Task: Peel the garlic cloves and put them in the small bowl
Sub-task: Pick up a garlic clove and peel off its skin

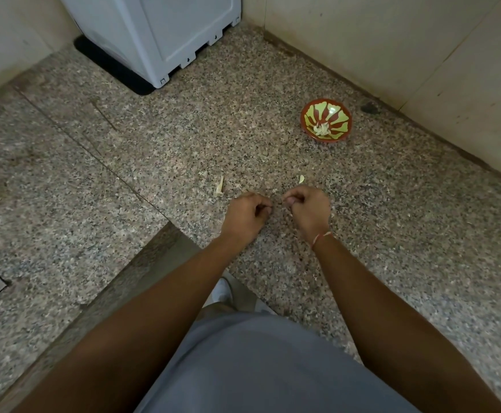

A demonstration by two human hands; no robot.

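Right hand: curled nearly closed, thumb and forefinger pinched together at the tip; something small sits in the pinch, presumably a garlic clove, though it is too small to confirm. Left hand: likewise curled, fingertips drawn in toward the palm; whether it holds a clove or a scrap of skin cannot be told. The two hands are near each other, not touching, low over the speckled stone counter. Two pale pieces lie on the counter just beyond the hands: one ahead of the left hand, one ahead of the right; each could be skin or clove. The small bowl, red with green pattern, stands well beyond the right hand near the wall and holds a small heap of peeled cloves. Assessment: peeling is under way, with part of the work done. Recommended practice: steady the clove in one hand, lift the skin at the root end with a nail, strip it lengthwise, keep skins out of the bowl. A white appliance stands at the far corner, clear of the work.
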